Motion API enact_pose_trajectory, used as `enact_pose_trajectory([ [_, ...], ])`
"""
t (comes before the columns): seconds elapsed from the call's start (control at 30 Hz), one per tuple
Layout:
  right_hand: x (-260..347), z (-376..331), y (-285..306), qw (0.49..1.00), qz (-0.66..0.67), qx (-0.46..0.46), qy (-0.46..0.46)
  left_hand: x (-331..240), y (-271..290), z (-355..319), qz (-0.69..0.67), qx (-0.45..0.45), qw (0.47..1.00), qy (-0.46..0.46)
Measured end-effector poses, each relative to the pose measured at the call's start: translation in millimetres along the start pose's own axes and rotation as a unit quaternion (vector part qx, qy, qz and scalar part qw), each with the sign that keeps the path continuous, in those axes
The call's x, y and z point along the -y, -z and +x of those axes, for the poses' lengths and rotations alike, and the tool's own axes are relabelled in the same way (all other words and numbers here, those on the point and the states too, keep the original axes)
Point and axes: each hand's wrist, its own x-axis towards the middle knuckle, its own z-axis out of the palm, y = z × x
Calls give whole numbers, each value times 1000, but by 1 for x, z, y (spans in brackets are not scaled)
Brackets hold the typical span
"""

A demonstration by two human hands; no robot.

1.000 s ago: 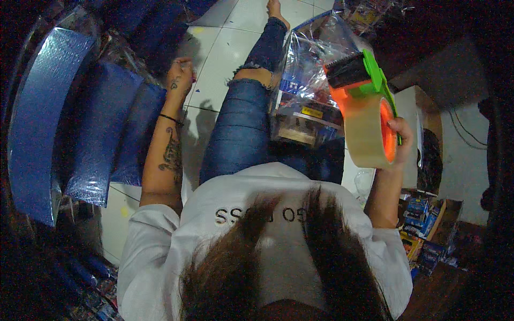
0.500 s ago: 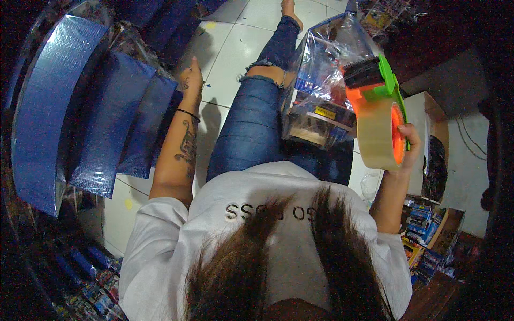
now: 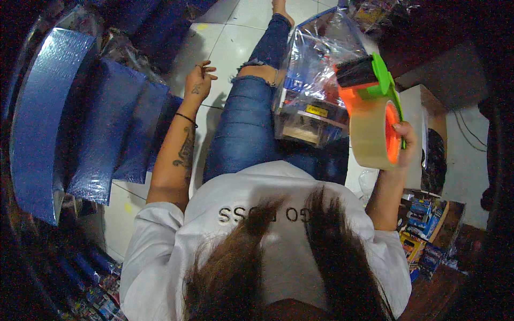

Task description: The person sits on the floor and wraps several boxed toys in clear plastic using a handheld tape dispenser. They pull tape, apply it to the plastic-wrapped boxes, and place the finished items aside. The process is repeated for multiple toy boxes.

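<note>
In my right hand (image 3: 406, 143) is a tape dispenser (image 3: 381, 80) with a green frame, orange parts and a wide roll of clear tape (image 3: 369, 136). My fingers wrap round it by the roll's orange core. The dispenser is by the right side of a box-like package (image 3: 313, 88) in clear, shiny plastic, which lies against my right leg; whether they touch I cannot tell. Small boxed items show dimly through the wrap. My left hand (image 3: 201, 83) is held out above the floor beside my left knee, its fingers apart and nothing visible in it.
Large blue wrapped packages (image 3: 104, 128) stand close on my left. An open cardboard box (image 3: 423, 107) is at the right, with a crate of small coloured packets (image 3: 425, 227) nearer me. White floor tiles (image 3: 235, 40) show ahead. Another plastic-wrapped bundle (image 3: 375, 13) lies at the far right.
My left hand has turned, and its fingers now spread toward the right. The dispenser and the package sit slightly further left in the view, and the dispenser stays in my right hand.
</note>
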Motion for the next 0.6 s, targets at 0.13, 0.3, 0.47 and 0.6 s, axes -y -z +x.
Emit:
enact_pose_trajectory([
  [0.13, -2, -3, -3, 1000, -18, 5, -3, -16, 6, -3, 116, 116, 974, 155],
  [0.3, -3, 1, 4, 998, 13, 58, -11, -58, 7, -19, 606, -87, 768, -187],
  [0.47, -2, 4, 1, 973, 83, 213, -12, -160, -1, -33, 63, 109, 985, -120],
  [0.6, -3, -2, -15, 996, -26, 86, 12, -246, -14, -47, -36, 93, 904, -416],
])
